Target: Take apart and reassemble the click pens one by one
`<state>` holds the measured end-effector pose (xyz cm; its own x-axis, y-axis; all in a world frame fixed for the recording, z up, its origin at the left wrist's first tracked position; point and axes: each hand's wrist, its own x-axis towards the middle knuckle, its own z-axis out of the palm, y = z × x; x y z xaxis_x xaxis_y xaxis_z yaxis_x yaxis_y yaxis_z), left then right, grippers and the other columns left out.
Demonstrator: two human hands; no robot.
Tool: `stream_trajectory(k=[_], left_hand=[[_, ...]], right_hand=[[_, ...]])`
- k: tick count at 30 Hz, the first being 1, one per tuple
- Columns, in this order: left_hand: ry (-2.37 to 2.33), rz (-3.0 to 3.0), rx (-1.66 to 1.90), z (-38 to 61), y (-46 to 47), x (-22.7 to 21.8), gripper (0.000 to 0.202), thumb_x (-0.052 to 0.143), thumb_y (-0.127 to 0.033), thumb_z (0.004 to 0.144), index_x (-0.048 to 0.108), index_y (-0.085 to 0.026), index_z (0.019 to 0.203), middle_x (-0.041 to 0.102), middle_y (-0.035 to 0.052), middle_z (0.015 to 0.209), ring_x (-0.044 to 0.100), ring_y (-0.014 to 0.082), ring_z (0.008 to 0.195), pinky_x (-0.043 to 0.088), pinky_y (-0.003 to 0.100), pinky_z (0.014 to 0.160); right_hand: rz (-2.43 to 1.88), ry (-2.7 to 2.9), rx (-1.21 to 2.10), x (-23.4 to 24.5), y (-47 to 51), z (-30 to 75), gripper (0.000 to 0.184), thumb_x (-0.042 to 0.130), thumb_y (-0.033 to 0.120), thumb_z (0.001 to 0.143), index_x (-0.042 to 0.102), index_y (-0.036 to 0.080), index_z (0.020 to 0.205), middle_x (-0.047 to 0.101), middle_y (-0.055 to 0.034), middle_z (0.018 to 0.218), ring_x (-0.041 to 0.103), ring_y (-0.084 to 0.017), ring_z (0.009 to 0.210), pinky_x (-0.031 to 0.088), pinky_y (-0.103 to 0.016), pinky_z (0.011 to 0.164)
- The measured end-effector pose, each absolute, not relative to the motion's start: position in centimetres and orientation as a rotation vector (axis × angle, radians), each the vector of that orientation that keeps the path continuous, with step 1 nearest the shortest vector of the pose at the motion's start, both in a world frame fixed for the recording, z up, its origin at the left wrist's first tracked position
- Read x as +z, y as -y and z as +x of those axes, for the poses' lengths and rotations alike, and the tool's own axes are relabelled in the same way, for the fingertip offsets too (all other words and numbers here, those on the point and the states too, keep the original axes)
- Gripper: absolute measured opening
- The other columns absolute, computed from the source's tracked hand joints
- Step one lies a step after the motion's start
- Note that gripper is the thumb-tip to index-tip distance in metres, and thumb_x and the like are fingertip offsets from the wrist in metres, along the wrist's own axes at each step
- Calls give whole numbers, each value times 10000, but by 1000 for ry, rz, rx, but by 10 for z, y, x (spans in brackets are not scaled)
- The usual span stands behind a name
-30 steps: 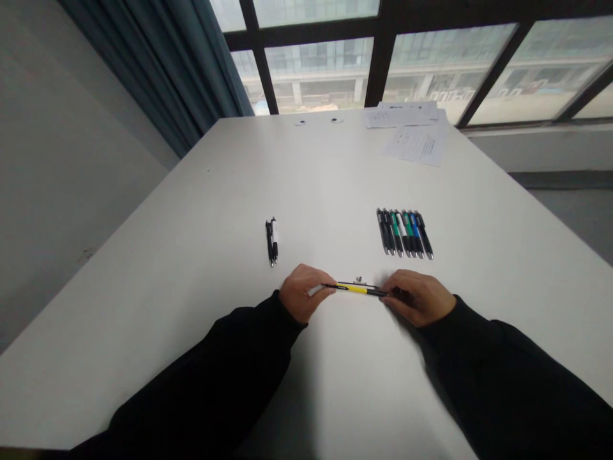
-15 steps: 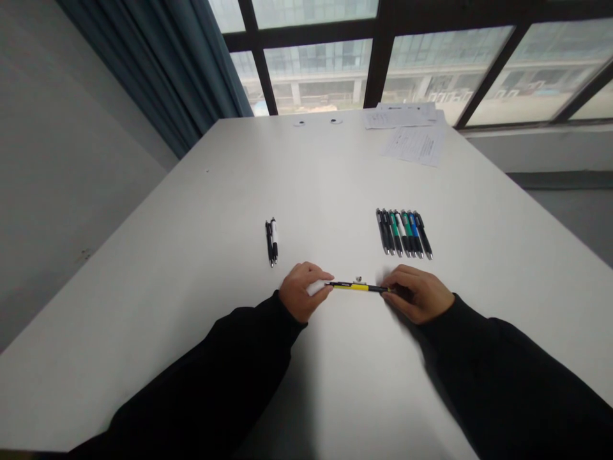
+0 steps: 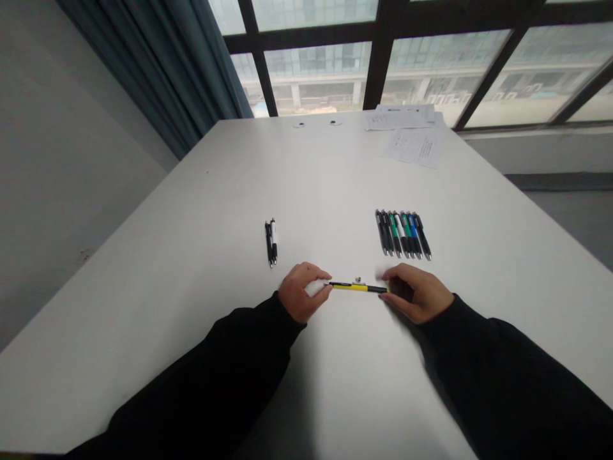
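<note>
A slim yellow-and-black pen [image 3: 357,287] lies level across the gap between my hands, just above the white tabletop. My left hand [image 3: 301,294] pinches its left end between thumb and fingers, and a pale piece shows under that hand. My right hand [image 3: 416,294] sits at the pen's dark right end, with fingers spread above and below it and no clear grip. A tiny metal part [image 3: 358,280] rests on the table just behind the pen's middle.
Several pens in a neat row [image 3: 403,235] lie on the white table [image 3: 201,255] ahead to the right, and a pair of pens [image 3: 271,243] lies ahead to the left. Papers [image 3: 414,145] sit near the far edge, below a window [image 3: 378,64]. A curtain [image 3: 158,57] hangs at the left.
The pen has levelled out from its slight tilt. My right hand's fingers have lifted and spread around its right end, and the white piece at the left is now less visible.
</note>
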<state>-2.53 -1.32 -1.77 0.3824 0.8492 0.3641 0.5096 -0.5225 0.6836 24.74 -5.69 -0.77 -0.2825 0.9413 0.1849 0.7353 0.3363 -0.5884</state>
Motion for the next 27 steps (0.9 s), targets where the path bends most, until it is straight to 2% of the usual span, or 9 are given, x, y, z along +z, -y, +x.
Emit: stream_trajectory(k=[7,10,12,15,17,19,21,24,27], left_hand=[[-1191,2057,1050,-25,13,-17,93,639,-207,755,706,-175,811,653,52,777,585,154,712,469,282,652],[-1200,1759,1127,-26,9,-16,118,656,-270,779,694,-162,806,654,44,775,587,136,696,483,267,665],[-1159,1452,1112,-27,7,-15,221,693,-353,766,696,-143,832,682,56,799,610,137,702,508,277,691],[-975,988,822,-23,7,-10,448,746,-511,690,709,-90,841,713,114,818,665,174,697,549,333,703],[-817,802,519,-18,12,-8,550,773,-559,637,712,-65,873,719,150,819,695,217,687,568,376,681],[-674,737,266,-13,19,-6,562,814,-507,614,703,-73,953,723,150,826,707,233,665,577,383,641],[-573,733,134,-9,25,-7,509,846,-386,620,688,-91,1004,727,130,826,712,217,665,582,350,628],[-477,714,106,-6,29,-10,500,846,-302,641,650,-115,1061,730,111,796,716,206,657,586,331,625],[-456,697,196,-5,31,-11,452,826,-324,672,618,-117,1015,734,119,790,723,218,661,589,342,629]], right_hand=[[-1344,2181,511,-6,54,248,85,629,249,808,650,168,820,603,-58,773,566,-170,677,462,-302,635],[-1229,2128,588,-3,54,250,107,597,260,844,637,166,811,588,-52,772,544,-154,652,452,-288,609],[-1160,2066,691,-1,55,251,127,598,285,856,635,168,822,575,-41,764,518,-135,609,437,-268,563],[-1110,1985,888,-1,57,250,138,618,305,859,634,169,843,587,-36,757,524,-126,601,437,-255,542],[-1087,1958,1001,0,59,247,132,628,298,861,639,167,873,597,-35,746,540,-128,611,449,-258,556],[-1053,1923,1066,3,61,240,130,637,289,859,645,163,890,601,-36,747,544,-126,610,452,-261,557],[-1017,1878,1085,8,63,232,130,637,287,860,647,162,893,603,-38,753,538,-123,601,451,-263,548],[-1008,1851,1067,15,64,224,148,623,285,870,636,166,956,604,-32,748,541,-123,589,467,-267,550],[-1123,1929,822,11,61,228,207,640,298,854,633,159,1008,613,-45,783,547,-134,604,475,-275,556]])
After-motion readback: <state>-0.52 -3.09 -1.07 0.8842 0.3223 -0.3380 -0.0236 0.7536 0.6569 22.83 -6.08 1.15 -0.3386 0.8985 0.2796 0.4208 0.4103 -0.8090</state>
